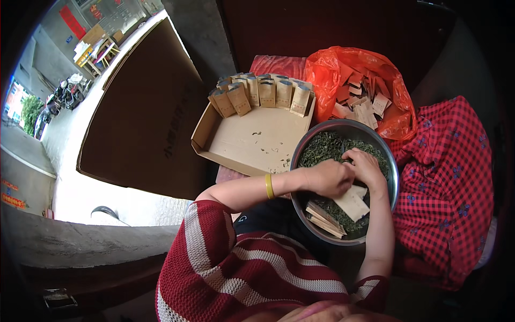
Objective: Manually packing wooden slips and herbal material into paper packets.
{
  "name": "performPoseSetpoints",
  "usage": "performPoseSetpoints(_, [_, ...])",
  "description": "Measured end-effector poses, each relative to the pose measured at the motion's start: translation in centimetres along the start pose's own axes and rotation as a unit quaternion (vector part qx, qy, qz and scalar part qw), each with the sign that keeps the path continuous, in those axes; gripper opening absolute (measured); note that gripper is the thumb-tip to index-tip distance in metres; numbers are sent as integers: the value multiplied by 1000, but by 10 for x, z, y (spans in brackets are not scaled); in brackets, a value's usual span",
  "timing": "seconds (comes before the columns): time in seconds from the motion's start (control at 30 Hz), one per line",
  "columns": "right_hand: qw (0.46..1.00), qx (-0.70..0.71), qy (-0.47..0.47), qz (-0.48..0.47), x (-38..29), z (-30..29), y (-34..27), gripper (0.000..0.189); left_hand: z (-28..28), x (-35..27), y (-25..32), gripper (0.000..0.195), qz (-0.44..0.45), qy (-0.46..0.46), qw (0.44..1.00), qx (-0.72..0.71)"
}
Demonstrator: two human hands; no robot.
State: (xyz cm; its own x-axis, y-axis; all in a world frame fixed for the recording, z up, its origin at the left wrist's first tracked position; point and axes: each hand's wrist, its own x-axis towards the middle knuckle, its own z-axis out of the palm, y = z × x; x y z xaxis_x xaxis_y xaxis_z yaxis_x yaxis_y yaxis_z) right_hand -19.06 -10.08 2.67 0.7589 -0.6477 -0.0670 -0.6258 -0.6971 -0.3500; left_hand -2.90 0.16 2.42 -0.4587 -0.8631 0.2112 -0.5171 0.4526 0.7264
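A round steel bowl holding dried green leaves stands in front of me. My left hand, its fist curled, is over the middle of the bowl at the upper end of a flat paper packet. Close beside it, my right hand reaches in from the right with bent fingers; a small dark thing shows at its fingertips, and what it grips is hidden. The fingers of both hands overlap, so the hold on the packet is partly covered. A stack of flat paper packets lies on the leaves at the bowl's lower left.
Left of the bowl is a shallow cardboard tray with upright paper packets and scattered leaf bits. Behind the bowl, a red plastic bag holds more packets. Red checkered cloth lies at right; a large cardboard box stands at left.
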Motion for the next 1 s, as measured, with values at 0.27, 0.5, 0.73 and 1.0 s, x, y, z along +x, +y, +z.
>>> performPoseSetpoints(0.27, [910,413,11,-4,0,-16,28,19,-17,1,-47,11,-109,6,946,-305])
performPoseSetpoints(0.5, [928,360,-95,14,-10,-27,5,16,-23,-2,-41,14,-140,-1,947,-290])
performPoseSetpoints(0.73, [909,415,27,-4,-17,-35,31,15,-24,-6,-39,32,-92,-40,920,-378])
performPoseSetpoints(1.0, [774,629,52,49,3,-9,14,23,-37,15,-30,65,-33,98,901,-422])
